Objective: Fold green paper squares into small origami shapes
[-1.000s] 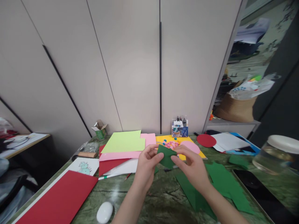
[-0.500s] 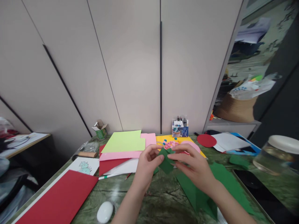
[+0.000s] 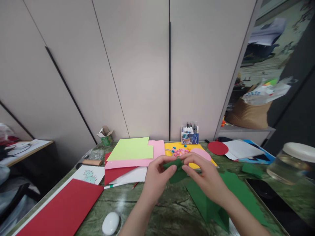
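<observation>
Between my two hands, above the green marbled table, is a small folded piece of green paper (image 3: 177,176). My left hand (image 3: 161,175) pinches its left side, with the thumb on the near face. On the other side my right hand (image 3: 203,173) grips its upper right part between thumb and fingers. The fingertips of both hands almost meet along the top edge, and they hide part of the folds. Under my right forearm lie larger sheets of green paper (image 3: 242,193), one of them bent up.
Stacked lime-green paper (image 3: 130,149) and pink sheets lie behind my left hand. Red paper (image 3: 61,208) and a white oval object (image 3: 110,223) are at left. Pink beads (image 3: 180,151) rest on yellow paper. A phone (image 3: 275,203) and a lidded jar (image 3: 290,165) stand right.
My right hand has shifted slightly left, its thumb now pressing the green paper near my left thumb. The paper has tilted, and less of its face shows.
</observation>
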`<state>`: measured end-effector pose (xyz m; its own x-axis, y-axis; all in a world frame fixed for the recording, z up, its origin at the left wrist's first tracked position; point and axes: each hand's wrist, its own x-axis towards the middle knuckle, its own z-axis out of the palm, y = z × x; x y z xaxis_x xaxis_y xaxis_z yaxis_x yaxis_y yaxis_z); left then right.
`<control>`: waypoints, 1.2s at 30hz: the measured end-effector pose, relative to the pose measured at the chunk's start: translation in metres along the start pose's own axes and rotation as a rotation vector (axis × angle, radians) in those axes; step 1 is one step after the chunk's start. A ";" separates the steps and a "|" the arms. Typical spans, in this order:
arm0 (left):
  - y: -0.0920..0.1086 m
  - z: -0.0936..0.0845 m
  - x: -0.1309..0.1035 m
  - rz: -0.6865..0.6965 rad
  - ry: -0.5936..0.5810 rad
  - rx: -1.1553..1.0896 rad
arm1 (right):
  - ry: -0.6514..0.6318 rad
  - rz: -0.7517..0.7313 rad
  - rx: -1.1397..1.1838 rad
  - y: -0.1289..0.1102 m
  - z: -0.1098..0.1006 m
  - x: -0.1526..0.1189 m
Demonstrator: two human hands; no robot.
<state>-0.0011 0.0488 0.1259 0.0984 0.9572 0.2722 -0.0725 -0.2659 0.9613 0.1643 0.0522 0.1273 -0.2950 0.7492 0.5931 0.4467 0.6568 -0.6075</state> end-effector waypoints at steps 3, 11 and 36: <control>0.001 0.001 -0.001 0.010 0.003 0.014 | -0.022 0.106 0.046 -0.003 0.003 0.000; 0.001 0.002 -0.004 0.039 -0.016 -0.015 | 0.079 0.170 0.161 0.000 0.008 -0.002; 0.009 0.008 -0.003 -0.030 0.099 0.188 | 0.280 0.187 0.369 -0.003 0.022 0.001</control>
<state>0.0055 0.0429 0.1338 -0.0008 0.9692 0.2462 0.1163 -0.2444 0.9627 0.1446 0.0530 0.1180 0.0226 0.8385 0.5444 0.1271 0.5377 -0.8335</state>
